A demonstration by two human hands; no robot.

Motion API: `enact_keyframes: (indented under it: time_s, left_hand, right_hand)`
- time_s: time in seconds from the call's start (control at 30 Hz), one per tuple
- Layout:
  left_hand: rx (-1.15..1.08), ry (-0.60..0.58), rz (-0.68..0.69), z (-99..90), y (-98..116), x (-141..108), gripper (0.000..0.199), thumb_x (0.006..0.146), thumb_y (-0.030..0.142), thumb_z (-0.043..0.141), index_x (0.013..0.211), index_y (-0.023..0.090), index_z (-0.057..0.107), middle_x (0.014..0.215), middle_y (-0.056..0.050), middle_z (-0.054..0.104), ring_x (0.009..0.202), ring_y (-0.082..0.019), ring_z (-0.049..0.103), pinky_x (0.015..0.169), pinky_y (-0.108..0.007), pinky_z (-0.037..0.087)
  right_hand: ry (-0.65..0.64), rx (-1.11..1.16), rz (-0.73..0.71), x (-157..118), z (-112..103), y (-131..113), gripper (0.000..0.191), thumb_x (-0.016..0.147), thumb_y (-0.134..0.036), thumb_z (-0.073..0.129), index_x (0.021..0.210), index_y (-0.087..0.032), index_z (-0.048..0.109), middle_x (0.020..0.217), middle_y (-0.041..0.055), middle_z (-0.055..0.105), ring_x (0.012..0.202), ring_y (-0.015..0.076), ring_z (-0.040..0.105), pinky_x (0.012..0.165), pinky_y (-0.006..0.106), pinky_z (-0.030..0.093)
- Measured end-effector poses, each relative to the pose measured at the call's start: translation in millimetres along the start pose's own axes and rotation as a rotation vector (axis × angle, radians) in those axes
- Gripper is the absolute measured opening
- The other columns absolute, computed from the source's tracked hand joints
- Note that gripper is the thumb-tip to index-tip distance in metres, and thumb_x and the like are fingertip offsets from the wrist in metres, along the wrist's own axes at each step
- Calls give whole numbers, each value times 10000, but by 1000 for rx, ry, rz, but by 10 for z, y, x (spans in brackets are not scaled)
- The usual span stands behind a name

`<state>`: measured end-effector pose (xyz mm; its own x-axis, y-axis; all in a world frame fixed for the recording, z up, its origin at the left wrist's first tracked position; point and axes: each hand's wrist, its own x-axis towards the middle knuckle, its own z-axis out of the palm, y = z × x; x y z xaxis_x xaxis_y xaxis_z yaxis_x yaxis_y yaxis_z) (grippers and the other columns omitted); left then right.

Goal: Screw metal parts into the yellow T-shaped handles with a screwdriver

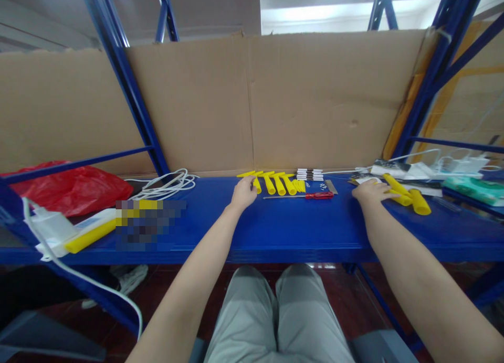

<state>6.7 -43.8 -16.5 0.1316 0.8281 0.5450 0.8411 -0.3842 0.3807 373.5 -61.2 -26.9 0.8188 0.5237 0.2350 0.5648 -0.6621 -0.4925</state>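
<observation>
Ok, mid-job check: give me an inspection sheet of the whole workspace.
Surface: blue tabletop, things mostly toward its far side.
Job's things: row of yellow tubes, red-handled screwdriver in front; more yellow tubes at the right.
Clutter: red plastic bag at the left, green packet far right.
Hands: left hand at the row's left end; right hand by the right-side tubes; grip unclear on both.
Cables: white coil at the left; white cable hanging over the front edge.
Surroundings: cardboard panel behind, blue frame, another person's shoe lower left.
</observation>
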Motion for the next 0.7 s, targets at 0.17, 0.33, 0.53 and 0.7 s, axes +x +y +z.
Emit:
enact_keyframes:
  time_s: [0.17,0.33,0.53,0.7]
  left_hand:
    - [-41,-27,8,10,13,5,456,790,60,510,1224,155,614,1223,-71,659,1074,-177,622,996,-280,457]
    - [-61,-38,18,2,47,-7,452,790,66,517,1227,134,611,1240,-87,649,1107,-186,606,1016,-292,445]
    - [-79,-55,26,11,50,-21,473,797,86,511,1256,168,594,1262,-75,636,1115,-190,598,1023,-328,447]
    - [-82,-75,51,38,37,-12,461,802,69,502,1250,136,588,1258,-96,633,1111,-181,600,1004,-307,456]
  right_hand:
    - [-54,-67,30,-118,-169,-52,717,792,-201,549,1429,43,326,1448,376,301,1384,432,232,1014,644,264]
    - [-12,45,-22,-126,-171,-48,754,723,-209,644,1404,-17,383,1424,382,336,1358,482,252,978,693,253]
    - [-35,17,64,-104,-194,-6,836,770,-285,619,1457,31,263,1460,393,244,1357,459,255,986,633,300]
    - [2,23,76,-2,-191,25,824,702,-247,676,1427,-19,356,1418,394,328,1319,493,302,934,664,321]
